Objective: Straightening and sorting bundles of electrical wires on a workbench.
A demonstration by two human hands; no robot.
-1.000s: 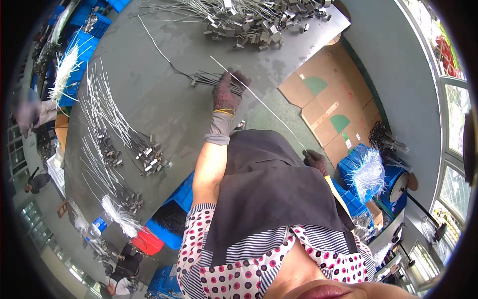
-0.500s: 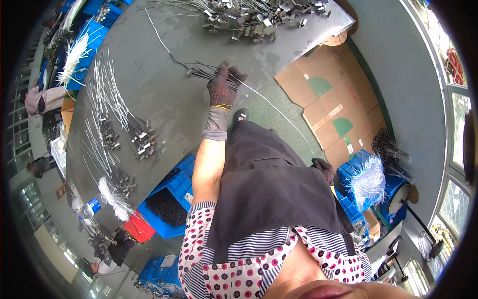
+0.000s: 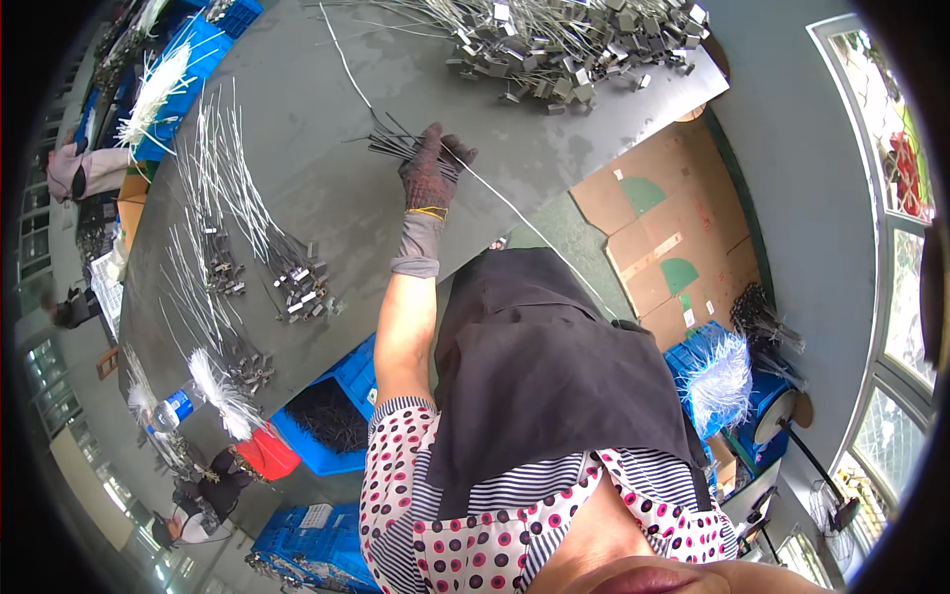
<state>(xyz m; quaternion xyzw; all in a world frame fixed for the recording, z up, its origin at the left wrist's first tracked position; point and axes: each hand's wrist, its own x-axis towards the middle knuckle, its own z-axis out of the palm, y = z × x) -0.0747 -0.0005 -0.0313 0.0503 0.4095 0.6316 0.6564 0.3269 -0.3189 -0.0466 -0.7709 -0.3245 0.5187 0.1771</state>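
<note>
My left hand (image 3: 433,170), in a dark knitted glove, is closed around a bunch of short black tubes (image 3: 392,145) above the grey metal table (image 3: 376,213). A long thin white wire (image 3: 524,220) passes by this hand. One part of the wire lies up the table to the far edge; the other slants down to the right past the apron. At its lower end a small dark bit of my gloved right hand (image 3: 626,325) shows beside the apron; its fingers are hidden.
A big heap of wires with metal end pieces (image 3: 584,49) covers the far table edge. Smaller wire bundles (image 3: 297,282) lie at left. Below the table stands a blue bin of black pieces (image 3: 327,416). Flattened cardboard (image 3: 643,233) and a blue crate with white strands (image 3: 717,371) are at right.
My right hand has slipped mostly out of sight behind the apron. My left hand keeps its hold on the black tubes and has shifted slightly left. The view has shifted a little.
</note>
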